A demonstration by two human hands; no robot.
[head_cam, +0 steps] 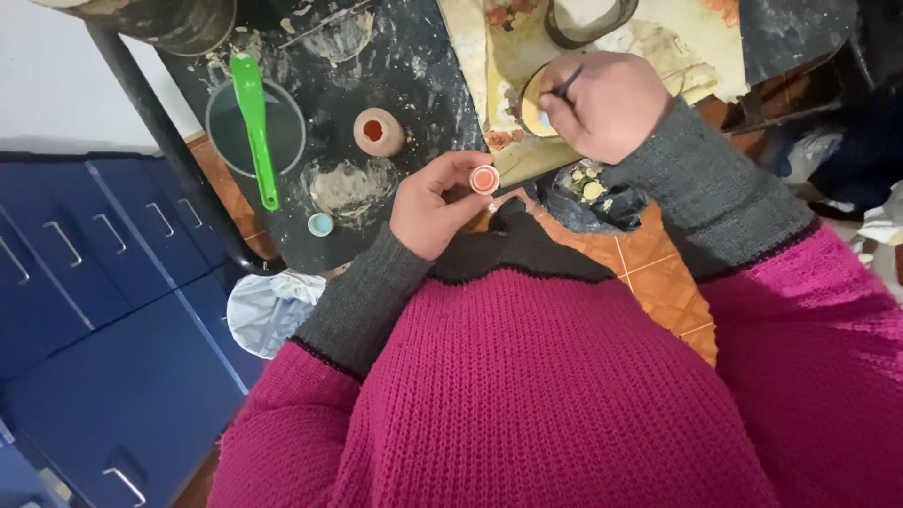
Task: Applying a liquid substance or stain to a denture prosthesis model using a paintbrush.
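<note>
My left hand (435,202) holds a small round pot of orange-red paint (484,179) between thumb and fingers, just off the edge of a dark, paint-smeared table (423,66). My right hand (602,103) is closed around a thin paintbrush (567,83), its tip hidden behind the fist, over a round beige piece (530,103) that lies on a floral sheet (696,42). Both arms wear grey cuffs on a magenta knitted sweater.
On the table stand a small clay pot with red paint (378,132), a tiny light-blue cap (321,224) and a dark bowl (256,127) with a green plastic knife (255,122) across it. Blue drawers (103,282) stand left. Orange floor tiles (658,273) lie below.
</note>
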